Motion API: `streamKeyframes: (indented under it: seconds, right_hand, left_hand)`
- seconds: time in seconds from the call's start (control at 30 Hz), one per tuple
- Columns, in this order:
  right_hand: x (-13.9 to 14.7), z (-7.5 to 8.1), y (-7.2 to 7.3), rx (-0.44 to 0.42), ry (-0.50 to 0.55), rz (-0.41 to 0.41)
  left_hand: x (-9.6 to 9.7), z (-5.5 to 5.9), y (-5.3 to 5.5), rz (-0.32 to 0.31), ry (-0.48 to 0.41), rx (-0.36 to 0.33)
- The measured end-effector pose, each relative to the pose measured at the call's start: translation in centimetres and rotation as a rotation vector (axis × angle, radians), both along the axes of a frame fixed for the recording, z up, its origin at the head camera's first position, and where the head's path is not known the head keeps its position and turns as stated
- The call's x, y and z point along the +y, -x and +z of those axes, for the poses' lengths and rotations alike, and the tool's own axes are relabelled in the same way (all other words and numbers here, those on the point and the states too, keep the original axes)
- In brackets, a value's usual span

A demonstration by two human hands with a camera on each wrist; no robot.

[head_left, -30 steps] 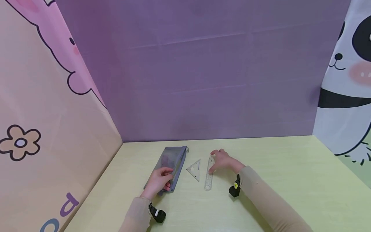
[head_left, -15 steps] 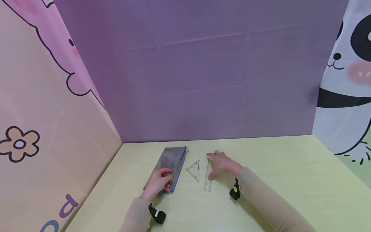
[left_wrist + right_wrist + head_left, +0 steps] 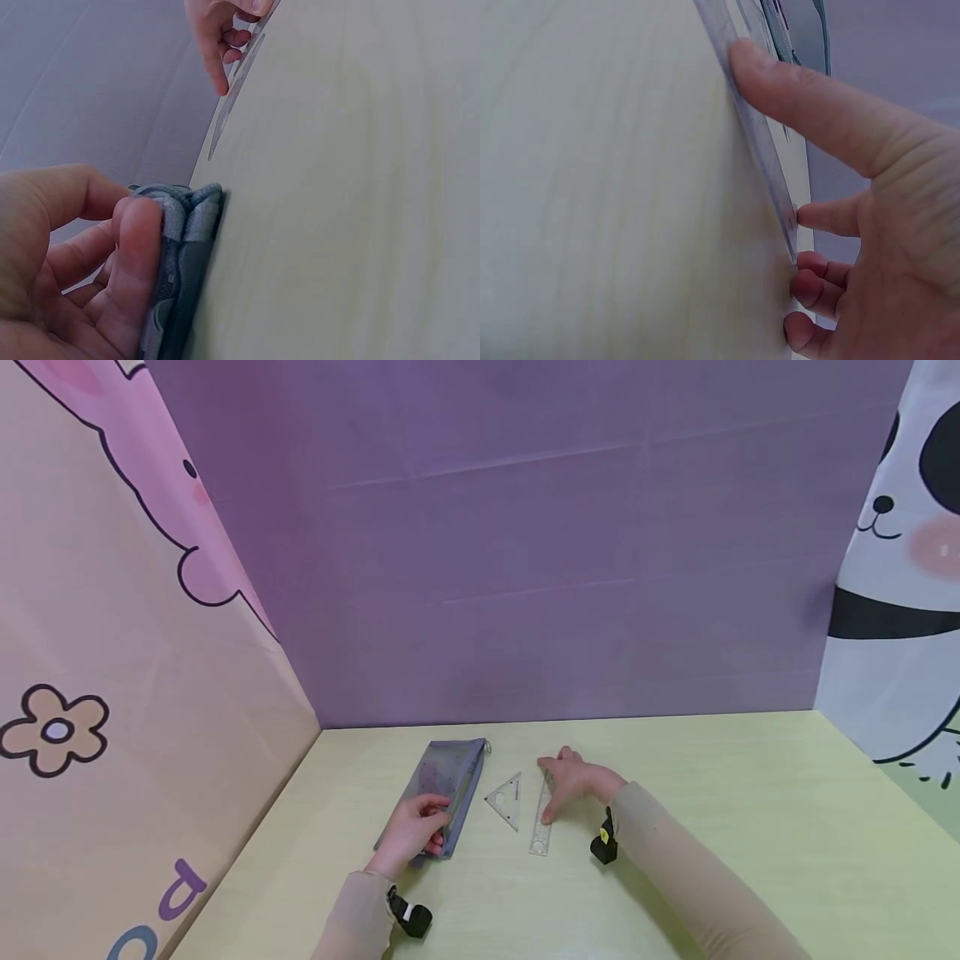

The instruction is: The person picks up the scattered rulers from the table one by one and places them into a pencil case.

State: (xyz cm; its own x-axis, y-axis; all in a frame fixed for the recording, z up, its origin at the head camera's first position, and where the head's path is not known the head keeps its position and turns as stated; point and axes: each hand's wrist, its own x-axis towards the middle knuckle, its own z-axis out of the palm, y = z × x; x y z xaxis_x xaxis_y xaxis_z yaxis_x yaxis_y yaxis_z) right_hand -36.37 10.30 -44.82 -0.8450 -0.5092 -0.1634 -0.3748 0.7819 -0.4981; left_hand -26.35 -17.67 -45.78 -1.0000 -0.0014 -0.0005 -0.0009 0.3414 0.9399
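A translucent mesh zip pouch (image 3: 438, 768) with grey-purple trim lies at the left of the table. My left hand (image 3: 411, 831) pinches its near right edge between thumb and fingers; the left wrist view shows the thumb against the folded fabric rim (image 3: 180, 225). To the pouch's right lies a clear triangular set square (image 3: 510, 800), which no hand touches. Beyond it a clear straight ruler (image 3: 540, 839) points away from me. My right hand (image 3: 573, 783) is spread along it: the thumb touches the ruler's right side, and the index fingertip is at its far end.
The pale wooden table (image 3: 712, 827) stretches off to the right. A purple cloth backdrop (image 3: 487, 568) rises at its far edge, with printed panels (image 3: 165, 693) at the sides. A black wrist camera (image 3: 412, 920) sits on each sleeve.
My right hand has come slightly nearer along the ruler, its thumb sliding toward the near end. The left hand, pouch and set square stay put; the view shifts a little.
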Motion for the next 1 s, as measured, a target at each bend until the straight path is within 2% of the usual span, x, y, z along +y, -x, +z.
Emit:
streamKeyframes:
  seconds: [0.27,0.57,0.7,0.83,1.0]
  right_hand:
    - [0.3,-0.1,0.2,0.007,0.028,-0.013]
    - [0.3,0.1,-0.6,0.062,0.076,-0.031]
    - [0.2,0.2,-0.9,0.075,0.031,-0.022]
    - [-0.1,0.2,-1.3,0.116,-0.078,0.001]
    - [-0.7,0.0,-1.5,0.155,-0.159,0.033]
  left_hand:
    - [0.2,0.1,0.0,0.001,0.004,0.006]
    - [0.2,0.1,-0.2,0.015,-0.010,-0.005]
    - [0.1,0.2,-0.2,0.015,-0.011,-0.007]
    - [0.1,0.2,-0.2,0.010,-0.005,-0.010]
    - [0.1,0.0,-0.2,0.012,0.000,-0.007]
